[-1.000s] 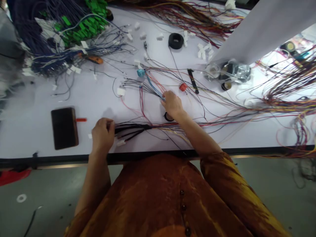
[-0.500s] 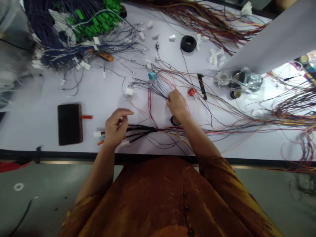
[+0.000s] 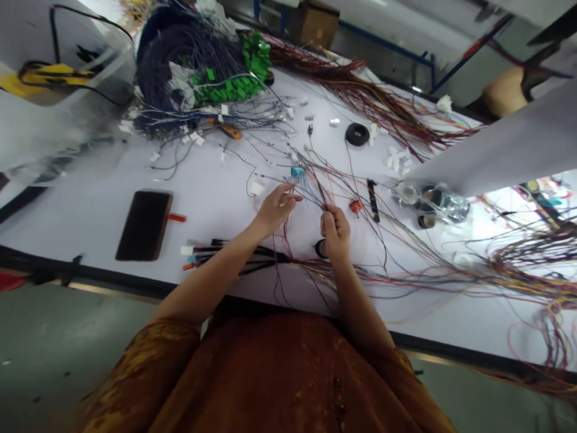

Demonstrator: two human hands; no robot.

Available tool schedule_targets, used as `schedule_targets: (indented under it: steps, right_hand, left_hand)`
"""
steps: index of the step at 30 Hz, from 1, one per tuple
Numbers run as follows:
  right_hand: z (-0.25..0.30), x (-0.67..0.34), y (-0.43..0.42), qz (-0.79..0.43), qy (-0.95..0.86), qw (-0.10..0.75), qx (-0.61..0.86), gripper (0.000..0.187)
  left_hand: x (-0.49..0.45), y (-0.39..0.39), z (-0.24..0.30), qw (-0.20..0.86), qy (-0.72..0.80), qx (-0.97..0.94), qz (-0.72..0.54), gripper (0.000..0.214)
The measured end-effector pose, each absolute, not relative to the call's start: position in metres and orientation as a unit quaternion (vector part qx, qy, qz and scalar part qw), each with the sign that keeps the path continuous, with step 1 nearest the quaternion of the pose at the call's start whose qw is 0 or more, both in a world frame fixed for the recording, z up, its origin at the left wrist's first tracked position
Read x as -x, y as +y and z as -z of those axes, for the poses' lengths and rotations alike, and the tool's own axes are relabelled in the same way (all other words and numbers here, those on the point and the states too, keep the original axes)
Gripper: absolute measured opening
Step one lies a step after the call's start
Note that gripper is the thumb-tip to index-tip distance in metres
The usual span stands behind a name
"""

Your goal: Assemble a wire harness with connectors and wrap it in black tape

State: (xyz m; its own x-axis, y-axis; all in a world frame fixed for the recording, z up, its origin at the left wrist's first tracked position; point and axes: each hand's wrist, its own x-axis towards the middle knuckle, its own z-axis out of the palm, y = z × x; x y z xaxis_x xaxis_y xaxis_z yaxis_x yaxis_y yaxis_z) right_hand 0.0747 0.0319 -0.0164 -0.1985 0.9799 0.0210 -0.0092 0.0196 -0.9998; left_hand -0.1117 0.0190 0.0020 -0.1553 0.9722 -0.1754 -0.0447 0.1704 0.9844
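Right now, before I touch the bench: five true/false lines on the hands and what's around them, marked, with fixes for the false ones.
1. The right hand grips thin wires. True.
2. The phone lies to the right of both hands. False: it lies to their left.
3. The left hand is closer to the blue plug than to the red plug. True.
4. The left hand holds the black tape roll. False: it lies on the table, apart from both hands.
5. The green plugs are bunched beyond the phone. True.
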Motion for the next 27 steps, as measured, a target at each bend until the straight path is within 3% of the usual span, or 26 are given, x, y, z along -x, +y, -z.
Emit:
schedule_targets:
  steps: [7, 18, 22, 27]
  right_hand:
    - [0.021, -0.072, 0.03, -0.596, -0.481, 0.505, 0.399, 0.026]
    - [0.017, -0.07, 0.02, -0.581, -0.504, 0.474, 0.429, 0.026]
    - [0.015, -0.067, 0.017, -0.562, -0.533, 0.465, 0.428, 0.025]
    - [0.022, -0.071, 0.015, -0.527, -0.575, 0.443, 0.442, 0.022]
  left_hand:
    - [0.121, 0.009, -0.026, 0.505, 0.512, -0.333, -0.61, 0.04]
    - [0.119, 0.007, -0.044, 0.529, 0.462, -0.296, -0.648, 0.034]
    - [0.122, 0.001, -0.048, 0.519, 0.506, -0.296, -0.622, 0.03]
    - [0.13, -0.013, -0.054, 0.51, 0.6, -0.383, -0.483, 0.041]
